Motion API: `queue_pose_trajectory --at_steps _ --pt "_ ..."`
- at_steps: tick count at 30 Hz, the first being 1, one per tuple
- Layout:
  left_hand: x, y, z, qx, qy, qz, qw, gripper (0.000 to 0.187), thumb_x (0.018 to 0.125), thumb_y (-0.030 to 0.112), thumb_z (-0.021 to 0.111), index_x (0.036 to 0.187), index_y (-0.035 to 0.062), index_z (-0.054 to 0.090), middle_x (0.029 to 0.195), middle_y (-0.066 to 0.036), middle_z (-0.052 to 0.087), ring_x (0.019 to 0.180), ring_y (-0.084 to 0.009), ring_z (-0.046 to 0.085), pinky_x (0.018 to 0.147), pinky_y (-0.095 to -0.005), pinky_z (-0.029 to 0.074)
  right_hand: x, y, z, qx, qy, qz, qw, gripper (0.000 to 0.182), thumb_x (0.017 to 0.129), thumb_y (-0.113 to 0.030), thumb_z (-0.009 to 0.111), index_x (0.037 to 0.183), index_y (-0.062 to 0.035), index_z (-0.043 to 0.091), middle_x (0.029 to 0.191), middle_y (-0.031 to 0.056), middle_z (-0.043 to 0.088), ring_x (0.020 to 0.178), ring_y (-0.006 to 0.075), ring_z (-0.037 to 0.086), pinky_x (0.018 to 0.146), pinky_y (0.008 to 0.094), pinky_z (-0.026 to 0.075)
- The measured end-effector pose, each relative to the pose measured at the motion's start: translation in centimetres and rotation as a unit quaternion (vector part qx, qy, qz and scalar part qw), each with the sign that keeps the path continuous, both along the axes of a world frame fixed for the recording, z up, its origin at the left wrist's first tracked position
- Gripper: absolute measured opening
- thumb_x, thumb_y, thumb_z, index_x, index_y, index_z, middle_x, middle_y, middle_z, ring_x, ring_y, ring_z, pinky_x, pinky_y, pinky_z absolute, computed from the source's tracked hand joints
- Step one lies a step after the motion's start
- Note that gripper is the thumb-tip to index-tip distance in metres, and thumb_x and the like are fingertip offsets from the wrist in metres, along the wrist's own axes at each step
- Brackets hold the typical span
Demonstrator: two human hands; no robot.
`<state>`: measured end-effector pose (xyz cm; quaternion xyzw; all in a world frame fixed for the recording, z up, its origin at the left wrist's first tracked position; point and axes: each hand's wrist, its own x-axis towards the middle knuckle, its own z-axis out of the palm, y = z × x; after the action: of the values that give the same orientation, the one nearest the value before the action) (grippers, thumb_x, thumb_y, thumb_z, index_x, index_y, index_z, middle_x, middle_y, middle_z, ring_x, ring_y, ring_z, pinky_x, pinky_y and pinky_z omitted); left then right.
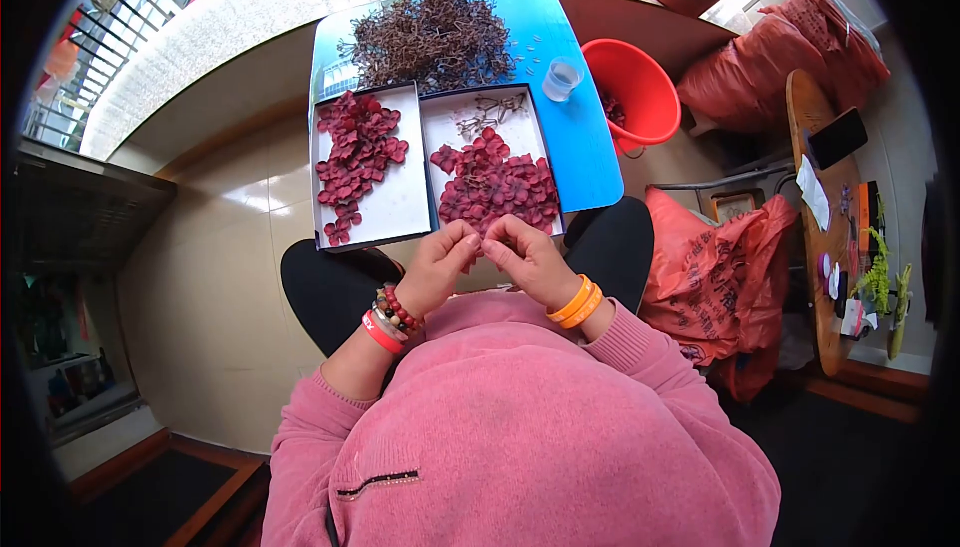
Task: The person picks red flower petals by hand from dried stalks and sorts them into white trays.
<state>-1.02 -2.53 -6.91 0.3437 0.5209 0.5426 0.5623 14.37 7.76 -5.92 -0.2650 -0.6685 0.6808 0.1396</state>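
Observation:
My left hand (440, 269) and my right hand (530, 265) meet just in front of the right-hand box, both with thumb and fingers pinched. Whatever sits between the fingertips is too small and covered to make out. Just beyond them, a heap of dark red fabric-like flowers (500, 187) fills the near part of the right shallow box (440, 125). A few brown stems (490, 113) lie at that box's far end. Beside it, the left shallow box (398, 197) holds more dark red flowers (352, 162), mostly along its left side.
A pile of brown stems (432, 37) covers the far part of the blue table (590, 167). A clear cup (562, 81) stands near small pale bits. To the right are a red bucket (650, 97), red bags (735, 257) and a wooden board (815, 237) with items.

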Motion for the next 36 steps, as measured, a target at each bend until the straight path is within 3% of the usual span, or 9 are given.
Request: queue_pose_trajectory --at_steps 4,9,15,18,21,27,30,33,36 --pt "1.0 -0.6 -1.2 -0.009 0.113 -0.03 0.993 0.016 0.098 0.016 0.046 0.093 0.0035 0.054 0.075 0.002 0.052 0.065 -0.0052 0.046 0.061 -0.0204 0.042 0.5 0.0 -0.5 -0.013 -0.015 -0.01 1.0 0.014 0.088 -0.014 0.065 0.09 -0.0019 0.058 0.078 -0.0008 0.058 0.068 0.0039 0.049 0.059 0.0205 0.041" --pt "1.5 -1.0 -1.5 -0.08 0.049 -0.064 0.993 0.015 0.098 0.016 0.047 0.093 0.0031 0.055 0.076 0.002 0.053 0.067 -0.0053 0.047 0.063 -0.0207 0.041 1.1 -0.7 -1.7 -0.042 0.034 -0.025 0.998 0.012 0.087 -0.012 0.064 0.09 -0.0005 0.06 0.076 -0.0015 0.059 0.067 0.0035 0.049 0.057 0.0199 0.041" --pt "1.8 -0.6 -2.8 -0.09 0.013 -0.031 0.995 0.016 0.098 0.017 0.047 0.092 0.0038 0.054 0.079 0.001 0.053 0.07 -0.0053 0.048 0.064 -0.0216 0.042 1.8 -0.2 -1.7 0.067 -0.069 -0.01 0.995 0.012 0.081 -0.009 0.064 0.088 -0.0007 0.061 0.069 0.002 0.056 0.06 0.0066 0.047 0.054 0.0248 0.04" --pt "1.5 -0.1 -2.6 -0.065 0.013 -0.038 0.997 0.017 0.099 0.019 0.046 0.092 0.0052 0.053 0.079 0.001 0.052 0.071 -0.0048 0.048 0.064 -0.0209 0.041 1.8 -0.3 -2.5 0.066 -0.059 -0.04 0.995 0.01 0.079 -0.009 0.063 0.084 -0.0007 0.061 0.066 0.0037 0.053 0.057 0.0087 0.045 0.053 0.0266 0.039" --pt "1.9 -0.2 -2.7 -0.084 0.052 -0.061 0.993 0.016 0.098 0.018 0.047 0.09 0.0041 0.05 0.074 0.001 0.048 0.067 -0.0066 0.046 0.062 -0.0224 0.043 1.7 -0.7 -3.2 0.056 -0.039 -0.029 0.997 0.006 0.083 -0.007 0.062 0.083 -0.0014 0.06 0.063 -0.0048 0.047 0.059 0.0027 0.039 0.052 0.021 0.034" --pt "1.3 -0.3 -3.7 -0.143 0.077 -0.114 0.98 0.018 0.099 0.022 0.048 0.09 0.0064 0.051 0.08 0.002 0.053 0.071 -0.004 0.048 0.062 -0.0203 0.041 2.4 -0.3 -3.3 0.037 -0.105 0.048 0.993 0.006 0.085 -0.007 0.059 0.083 -0.0013 0.058 0.065 -0.0045 0.048 0.059 0.0025 0.04 0.053 0.0206 0.034" --pt "1.4 0.5 -4.3 -0.149 0.071 -0.087 0.982 0.019 0.099 0.022 0.047 0.09 0.0062 0.051 0.079 0.002 0.054 0.069 -0.004 0.048 0.06 -0.02 0.041 2.4 -0.1 -4.4 -0.004 -0.095 0.005 0.995 0.006 0.085 -0.006 0.059 0.084 -0.0012 0.057 0.065 -0.0039 0.049 0.06 0.0028 0.042 0.053 0.0207 0.035" --pt "0.9 1.6 -5.0 -0.181 0.14 -0.123 0.966 0.019 0.099 0.022 0.047 0.09 0.0062 0.052 0.078 0.002 0.054 0.067 -0.0045 0.048 0.06 -0.0205 0.041 2.6 -0.1 -4.5 -0.016 -0.083 -0.014 0.996 0.005 0.086 -0.006 0.057 0.084 -0.001 0.057 0.066 -0.003 0.05 0.06 0.0036 0.043 0.054 0.0217 0.037" --pt "1.0 1.8 -4.9 -0.156 0.079 -0.142 0.974 0.019 0.098 0.022 0.047 0.09 0.0064 0.054 0.078 0.002 0.055 0.068 -0.0051 0.049 0.061 -0.0214 0.041 2.6 -0.4 -4.4 0.009 -0.081 -0.018 0.997 0.006 0.086 -0.007 0.057 0.085 -0.0005 0.056 0.066 -0.0014 0.051 0.061 0.0048 0.045 0.055 0.0234 0.039"
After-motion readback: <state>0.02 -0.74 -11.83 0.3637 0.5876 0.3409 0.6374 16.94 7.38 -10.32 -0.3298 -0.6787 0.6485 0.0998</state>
